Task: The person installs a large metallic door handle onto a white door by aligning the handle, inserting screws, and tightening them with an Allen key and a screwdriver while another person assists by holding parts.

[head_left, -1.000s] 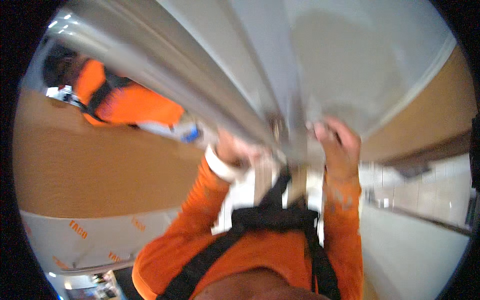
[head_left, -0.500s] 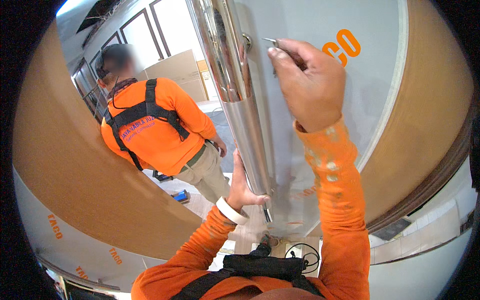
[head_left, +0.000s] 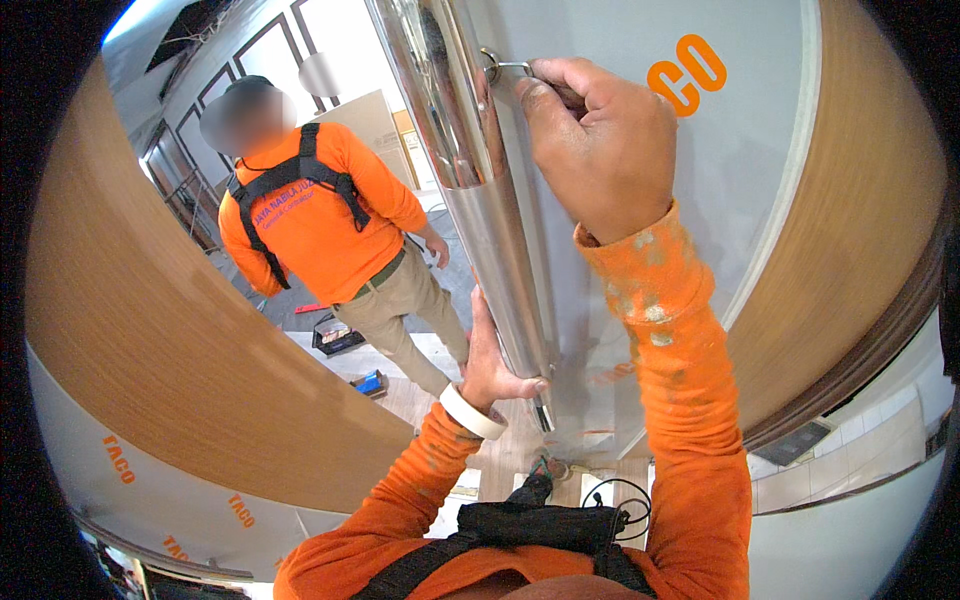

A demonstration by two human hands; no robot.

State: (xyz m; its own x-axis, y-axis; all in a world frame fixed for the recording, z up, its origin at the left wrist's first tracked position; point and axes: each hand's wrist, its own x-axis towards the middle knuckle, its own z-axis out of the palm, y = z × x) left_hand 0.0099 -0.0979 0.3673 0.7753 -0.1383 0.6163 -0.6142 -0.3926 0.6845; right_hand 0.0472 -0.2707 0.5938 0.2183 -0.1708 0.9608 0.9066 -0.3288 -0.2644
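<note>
A long metal pull handle, shiny above and brushed below, stands off a grey door panel. My left hand is wrapped round the handle near its lower end, with the thumb across the front. A roll of pale tape circles my left wrist. Higher up, my right hand pinches a thin metal hex key. The key's far end meets the round mount behind the handle; whether it sits in a screw there, I cannot tell.
A person in an orange shirt and black harness stands beyond the handle at the left, back turned. Curved wood-coloured panels flank both sides. A black tool tray and a blue object lie on the floor.
My right hand has moved left, bringing the hex key from beside the mount to touch it. My left hand keeps its grip. The other person has moved farther away.
</note>
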